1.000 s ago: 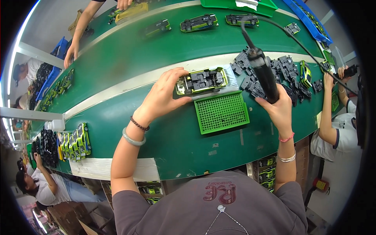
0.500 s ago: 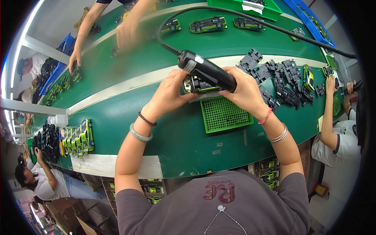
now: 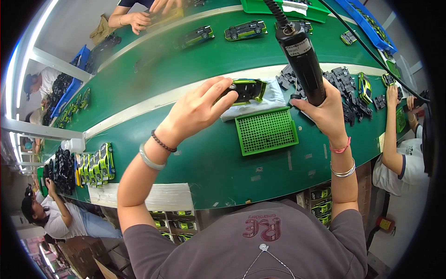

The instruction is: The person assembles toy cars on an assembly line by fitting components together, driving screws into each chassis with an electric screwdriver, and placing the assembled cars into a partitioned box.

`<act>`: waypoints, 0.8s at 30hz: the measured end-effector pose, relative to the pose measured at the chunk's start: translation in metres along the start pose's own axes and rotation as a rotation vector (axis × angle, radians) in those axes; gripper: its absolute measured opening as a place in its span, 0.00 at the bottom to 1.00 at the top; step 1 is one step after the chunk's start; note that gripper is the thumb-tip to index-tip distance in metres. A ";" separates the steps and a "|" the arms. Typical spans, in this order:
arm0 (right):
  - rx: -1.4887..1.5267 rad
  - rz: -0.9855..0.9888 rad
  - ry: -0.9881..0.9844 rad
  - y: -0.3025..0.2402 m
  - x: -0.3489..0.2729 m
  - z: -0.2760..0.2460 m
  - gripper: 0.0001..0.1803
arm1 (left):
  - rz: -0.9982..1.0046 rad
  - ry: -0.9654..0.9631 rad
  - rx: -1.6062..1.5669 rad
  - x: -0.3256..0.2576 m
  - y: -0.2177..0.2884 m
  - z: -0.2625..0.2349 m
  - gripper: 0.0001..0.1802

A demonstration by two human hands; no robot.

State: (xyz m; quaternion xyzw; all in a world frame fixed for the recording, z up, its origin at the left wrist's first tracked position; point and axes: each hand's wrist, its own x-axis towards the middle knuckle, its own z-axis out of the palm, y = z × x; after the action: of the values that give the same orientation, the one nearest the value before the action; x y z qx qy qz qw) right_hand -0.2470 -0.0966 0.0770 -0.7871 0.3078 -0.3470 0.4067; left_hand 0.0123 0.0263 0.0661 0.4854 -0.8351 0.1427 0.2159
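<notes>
My left hand (image 3: 200, 108) is closed round the left end of a toy car (image 3: 251, 91), which lies underside up with its black chassis facing me and lime-green bodywork at the edges. The car rests on a pale cloth (image 3: 274, 95). My right hand (image 3: 329, 111) grips a black electric screwdriver (image 3: 303, 63), raised to the right of the car, its cord end pointing up. The screwdriver's lower end is hidden in the hand. Beside my right thumb is a small round black piece (image 3: 295, 98). A green basket (image 3: 267, 132) with a perforated pattern sits just below the cloth.
Loose black chassis (image 3: 341, 83) lie heaped behind my right hand, beside a green car (image 3: 365, 89). Upturned cars (image 3: 245, 30) line the far strip. Several cars (image 3: 96, 162) stand in a row at left. A co-worker's hand (image 3: 138, 21) is across the table; another's arm (image 3: 393, 125) is at right.
The screwdriver has gone from lying across the car to upright at its right, with my right hand. My left hand stays at the car's left end. The co-worker's hands opposite have drawn back.
</notes>
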 end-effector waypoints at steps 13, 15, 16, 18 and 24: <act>0.044 0.039 0.052 0.014 -0.014 -0.017 0.16 | 0.021 -0.074 -0.057 0.018 0.028 -0.034 0.29; 0.015 0.032 0.041 0.016 -0.017 -0.016 0.17 | -0.017 -0.067 -0.075 0.014 0.027 -0.025 0.26; 0.016 0.032 0.045 0.017 -0.017 -0.015 0.17 | 0.005 -0.027 -0.070 0.013 0.025 -0.022 0.26; 0.041 0.067 0.037 0.021 -0.018 -0.014 0.17 | 0.030 0.014 -0.066 0.010 0.018 -0.013 0.27; 0.092 0.076 0.013 0.024 -0.017 -0.003 0.18 | -0.144 0.143 -0.296 -0.029 -0.001 0.029 0.32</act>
State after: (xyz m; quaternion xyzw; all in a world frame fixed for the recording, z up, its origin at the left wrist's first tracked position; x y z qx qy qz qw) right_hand -0.2643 -0.0965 0.0524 -0.7529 0.3236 -0.3505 0.4533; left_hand 0.0197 0.0344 0.0261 0.4957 -0.7924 0.0365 0.3536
